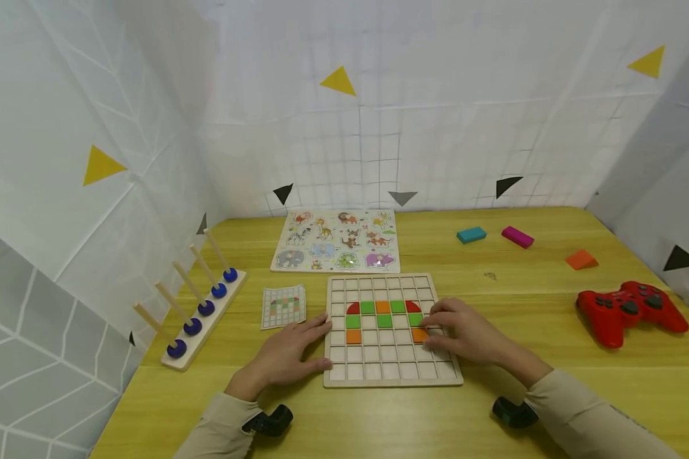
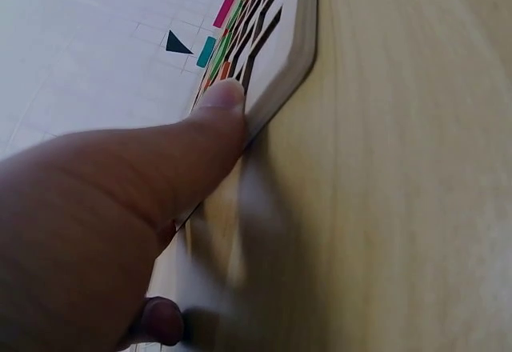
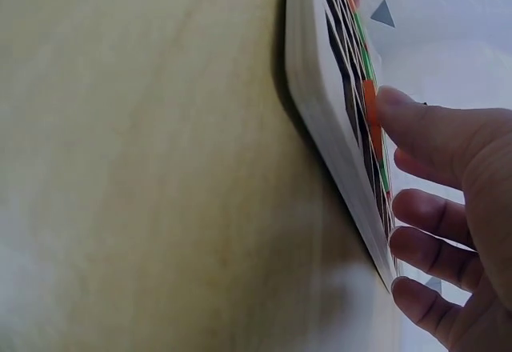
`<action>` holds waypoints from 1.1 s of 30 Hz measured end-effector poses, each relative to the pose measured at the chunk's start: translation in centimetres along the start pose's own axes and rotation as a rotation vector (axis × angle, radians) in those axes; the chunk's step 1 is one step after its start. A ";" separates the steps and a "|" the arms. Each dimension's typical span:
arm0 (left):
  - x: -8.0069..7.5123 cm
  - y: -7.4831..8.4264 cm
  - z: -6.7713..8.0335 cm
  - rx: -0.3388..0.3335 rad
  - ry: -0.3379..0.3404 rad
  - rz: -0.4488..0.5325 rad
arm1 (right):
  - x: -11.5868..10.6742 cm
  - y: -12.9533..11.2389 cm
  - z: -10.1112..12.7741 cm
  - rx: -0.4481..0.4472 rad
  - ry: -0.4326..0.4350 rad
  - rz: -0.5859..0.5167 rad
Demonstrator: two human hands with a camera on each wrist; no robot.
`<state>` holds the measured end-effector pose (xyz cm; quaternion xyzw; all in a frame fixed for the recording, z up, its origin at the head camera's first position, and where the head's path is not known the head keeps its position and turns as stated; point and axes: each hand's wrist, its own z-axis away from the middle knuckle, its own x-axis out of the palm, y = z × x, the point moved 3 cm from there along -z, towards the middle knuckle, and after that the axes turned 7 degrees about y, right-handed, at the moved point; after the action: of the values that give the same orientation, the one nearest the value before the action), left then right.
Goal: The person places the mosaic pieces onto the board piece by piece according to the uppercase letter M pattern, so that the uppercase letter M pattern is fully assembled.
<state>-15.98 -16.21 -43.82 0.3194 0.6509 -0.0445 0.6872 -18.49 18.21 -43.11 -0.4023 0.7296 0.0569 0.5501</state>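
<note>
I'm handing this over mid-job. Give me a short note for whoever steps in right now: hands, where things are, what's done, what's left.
Left hand: open, resting against the left edge of the wooden grid board, thumb on its rim.
Right hand: fingertips on the orange tile at the board's right side.
Board sits at the table's front centre; the pattern card lies just left of it.
Done: red, green and orange tiles fill part of three middle rows.
Left: most cells are empty; check against the card, too small to read here.

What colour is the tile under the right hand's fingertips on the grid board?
Orange tile, at the right hand; clearest in the head view.
</note>
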 end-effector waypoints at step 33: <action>0.0 0.0 0.1 0.004 -0.001 -0.006 | 0.5 -0.2 0.0 0.014 0.024 -0.019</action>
<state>-15.89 -16.24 -43.85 0.3190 0.6514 -0.0480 0.6868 -18.40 17.82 -43.47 -0.4059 0.7328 0.0417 0.5446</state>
